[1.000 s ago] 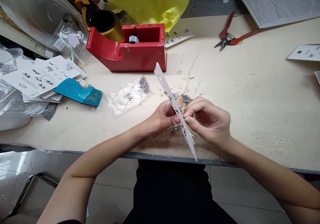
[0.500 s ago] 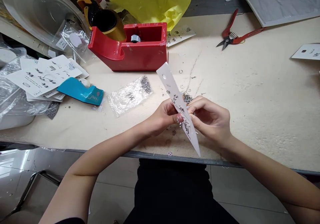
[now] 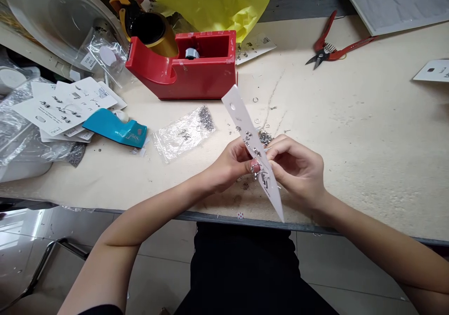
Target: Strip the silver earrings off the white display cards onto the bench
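A white earring card (image 3: 235, 105) is held on edge above the table, with several small silver earrings (image 3: 248, 135) along its face. My left hand (image 3: 235, 164) grips the card, its thumb pressed on the front beside a silver hoop. Behind the card, my right hand (image 3: 298, 165) is closed in a pinch close against its back. What those fingertips hold is too small and partly hidden to name. A heap of tiny silver pieces (image 3: 265, 137) lies on the table just beyond my hands, partly covered by the card and fingers.
A red tape dispenser (image 3: 201, 78) stands beyond my hands. To the left lie a clear zip bag (image 3: 182, 135), a teal tape dispenser (image 3: 115, 127) and stacked earring cards (image 3: 66, 104). Red-handled cutters (image 3: 324, 53) rest at back right, and a yellow plastic bag (image 3: 210, 6) behind.
The view has shifted slightly. Both hands keep the same hold at the card, with almost no visible movement.
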A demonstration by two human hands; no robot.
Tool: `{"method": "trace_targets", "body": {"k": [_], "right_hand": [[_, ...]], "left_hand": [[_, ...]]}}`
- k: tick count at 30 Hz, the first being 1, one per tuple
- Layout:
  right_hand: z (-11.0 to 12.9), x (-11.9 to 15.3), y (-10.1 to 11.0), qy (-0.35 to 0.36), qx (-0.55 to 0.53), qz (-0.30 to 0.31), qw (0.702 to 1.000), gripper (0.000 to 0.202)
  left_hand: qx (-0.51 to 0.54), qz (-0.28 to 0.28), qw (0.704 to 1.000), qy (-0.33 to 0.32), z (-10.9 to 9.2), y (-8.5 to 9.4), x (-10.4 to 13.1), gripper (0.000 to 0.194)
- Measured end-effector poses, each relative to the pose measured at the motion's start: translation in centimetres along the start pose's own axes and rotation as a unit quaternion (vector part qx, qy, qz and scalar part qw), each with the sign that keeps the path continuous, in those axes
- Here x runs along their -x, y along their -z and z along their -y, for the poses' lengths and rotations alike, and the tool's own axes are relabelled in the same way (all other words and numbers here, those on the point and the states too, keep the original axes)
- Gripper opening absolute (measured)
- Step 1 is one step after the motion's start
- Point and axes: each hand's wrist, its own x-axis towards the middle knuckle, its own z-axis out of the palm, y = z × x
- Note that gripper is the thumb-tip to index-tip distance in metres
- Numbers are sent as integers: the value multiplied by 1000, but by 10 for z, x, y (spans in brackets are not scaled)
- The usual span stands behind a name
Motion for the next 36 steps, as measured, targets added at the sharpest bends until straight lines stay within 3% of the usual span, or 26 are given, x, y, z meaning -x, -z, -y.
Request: {"method": "trace_targets", "body": {"k": [9,14,19,28,36], "right_hand": [[-1,1,-2,19,4,-10,1000,10],[1,1,3,18,24,6,1000,18],[3,2,9,30,37,24,999,26],[4,0,10,59,78,30,995,34],[1,-2,7,123,128,40,983,33]], "left_hand": [[2,44,999,-25,-3,2,0,23],[-22,66,997,-39,-7,6,-3,35],[-36,69,997,-26,-13,6,-4,33],[-58,71,994,-64,-12,4,-5,16],[-34,63,996,-45,-6,1,-2,21]]}}
